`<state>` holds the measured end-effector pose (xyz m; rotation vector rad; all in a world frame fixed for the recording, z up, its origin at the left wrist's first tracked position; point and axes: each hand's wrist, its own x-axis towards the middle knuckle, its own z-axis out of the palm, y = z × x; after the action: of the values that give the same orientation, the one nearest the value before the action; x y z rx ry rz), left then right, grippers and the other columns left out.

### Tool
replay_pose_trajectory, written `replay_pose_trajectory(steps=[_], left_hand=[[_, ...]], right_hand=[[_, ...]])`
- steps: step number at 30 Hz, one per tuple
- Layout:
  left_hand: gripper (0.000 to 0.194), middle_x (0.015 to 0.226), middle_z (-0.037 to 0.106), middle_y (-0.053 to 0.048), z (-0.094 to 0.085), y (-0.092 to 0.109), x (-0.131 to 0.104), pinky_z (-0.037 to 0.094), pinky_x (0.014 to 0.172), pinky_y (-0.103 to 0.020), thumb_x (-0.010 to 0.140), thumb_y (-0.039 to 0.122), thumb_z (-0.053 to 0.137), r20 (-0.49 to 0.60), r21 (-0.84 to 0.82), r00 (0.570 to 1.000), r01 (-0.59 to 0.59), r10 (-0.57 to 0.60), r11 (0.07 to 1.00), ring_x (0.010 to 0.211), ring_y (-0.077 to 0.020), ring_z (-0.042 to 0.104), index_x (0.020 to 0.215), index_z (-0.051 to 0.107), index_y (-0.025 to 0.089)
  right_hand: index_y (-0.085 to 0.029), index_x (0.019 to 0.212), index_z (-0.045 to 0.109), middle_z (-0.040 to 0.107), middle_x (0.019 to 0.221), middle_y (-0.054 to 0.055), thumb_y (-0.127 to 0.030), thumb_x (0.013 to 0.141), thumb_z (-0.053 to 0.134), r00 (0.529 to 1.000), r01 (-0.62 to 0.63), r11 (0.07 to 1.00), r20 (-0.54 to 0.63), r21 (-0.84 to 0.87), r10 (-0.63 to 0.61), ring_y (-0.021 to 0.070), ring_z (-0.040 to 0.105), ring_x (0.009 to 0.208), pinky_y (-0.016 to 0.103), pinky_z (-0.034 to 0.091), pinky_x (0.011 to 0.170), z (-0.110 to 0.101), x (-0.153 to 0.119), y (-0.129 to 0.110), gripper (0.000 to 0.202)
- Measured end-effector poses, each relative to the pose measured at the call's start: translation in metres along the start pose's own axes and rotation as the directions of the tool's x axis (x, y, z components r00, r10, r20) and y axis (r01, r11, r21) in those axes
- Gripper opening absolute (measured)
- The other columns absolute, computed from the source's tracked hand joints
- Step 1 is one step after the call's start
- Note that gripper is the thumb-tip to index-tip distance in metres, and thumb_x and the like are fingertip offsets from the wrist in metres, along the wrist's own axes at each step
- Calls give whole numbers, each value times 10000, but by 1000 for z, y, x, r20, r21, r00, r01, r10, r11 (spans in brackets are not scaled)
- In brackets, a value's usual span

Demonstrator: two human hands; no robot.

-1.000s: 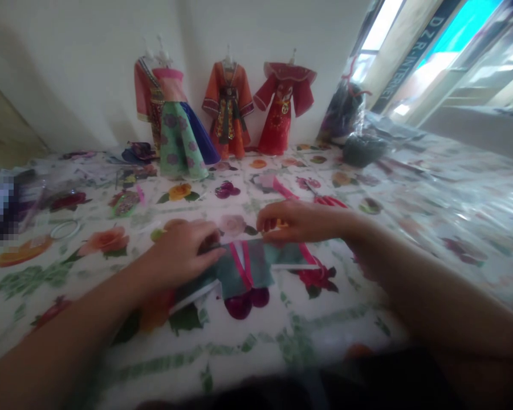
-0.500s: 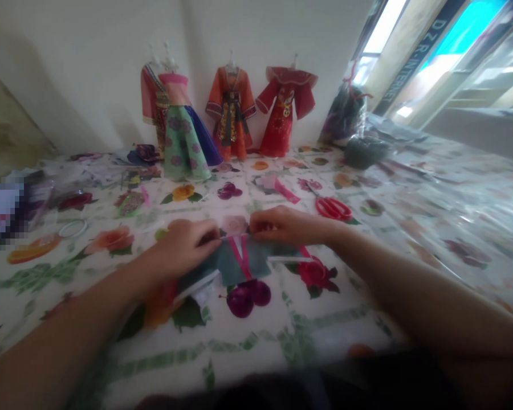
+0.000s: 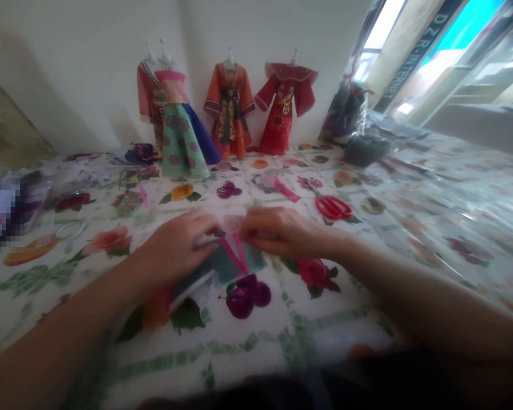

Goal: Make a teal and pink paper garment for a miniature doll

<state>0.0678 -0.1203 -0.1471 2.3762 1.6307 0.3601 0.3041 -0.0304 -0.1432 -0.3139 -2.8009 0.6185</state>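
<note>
A small teal paper garment (image 3: 224,266) with pink collar strips and white-edged sleeves lies flat on the flowered tablecloth (image 3: 282,336). My left hand (image 3: 177,247) presses on its left side, fingers curled over the top edge. My right hand (image 3: 277,230) covers its right side, fingertips pinching at the collar. The two hands nearly meet above the pink strips. Most of the right sleeve is hidden under my right hand.
Three miniature costumes (image 3: 228,108) stand on small mannequins against the back wall. Red scissors (image 3: 333,208) and a pink strip (image 3: 284,189) lie beyond my right hand. A white ring (image 3: 70,229) and craft scraps sit at left; plastic bags (image 3: 354,128) at back right.
My right hand has slid left along the garment toward the collar, uncovering the red scissors. The right sleeve is now folded or covered beneath it. My left hand stayed in place.
</note>
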Motion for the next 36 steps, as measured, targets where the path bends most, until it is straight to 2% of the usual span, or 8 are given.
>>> replay_pose_trajectory(steps=[3,5,11,16,24,28,32,36], left_hand=[[146,999,678,-48,3,12,-3,459,819,-339,946,285,546,77,-139,987,-133,144,981,914,-216,623,1001,659,210],[146,1021,680,-53,7,18,-5,476,804,-334,941,318,577,110,-210,974,-174,200,962,907,-215,634,989,657,204],[100,969,668,-50,19,22,-8,473,741,-325,916,275,601,141,-214,966,-185,217,959,859,-211,626,879,629,186],[144,890,670,-45,23,22,-7,461,710,-325,934,242,540,191,-205,961,-159,198,966,804,-197,619,817,601,186],[78,874,626,-44,30,24,-7,432,677,-324,892,214,556,85,-135,972,-206,218,969,769,-199,588,818,554,188],[65,856,616,-41,32,23,-7,432,675,-332,866,184,541,94,-123,973,-197,209,973,757,-200,576,802,534,192],[80,873,626,-48,33,23,-8,446,695,-351,890,222,536,103,-112,976,-178,190,978,781,-213,587,816,543,194],[62,934,640,-65,37,24,-7,462,728,-372,901,235,527,74,-86,978,-187,193,979,833,-232,601,872,565,196]], right_hand=[[-177,1008,671,695,949,21,-111,944,569,983,-6,986,183,168,-25,134,625,817,249,481,768,-2,-1,-9,138],[-179,1032,673,710,970,21,-105,947,574,971,-25,976,239,214,-28,137,643,846,248,490,784,0,0,-11,150],[-166,1083,666,710,1066,68,-199,949,631,953,-65,993,301,100,32,199,651,967,309,490,851,6,2,-9,143],[-190,1080,654,695,1061,51,-225,960,627,951,-65,994,307,89,34,191,636,967,294,486,846,7,2,-8,128],[-185,999,639,680,994,39,-220,940,659,960,-64,996,277,69,42,167,630,885,267,470,772,9,1,-6,71],[-190,991,634,675,962,21,-233,940,663,961,-60,997,273,54,43,161,627,854,258,461,745,10,2,-6,73],[-177,975,630,665,938,15,-234,939,668,965,-39,998,260,57,23,146,618,814,250,449,714,10,1,-6,77],[-167,963,624,657,929,17,-218,934,675,970,-37,998,244,49,24,146,615,819,248,442,717,11,1,-5,77]])
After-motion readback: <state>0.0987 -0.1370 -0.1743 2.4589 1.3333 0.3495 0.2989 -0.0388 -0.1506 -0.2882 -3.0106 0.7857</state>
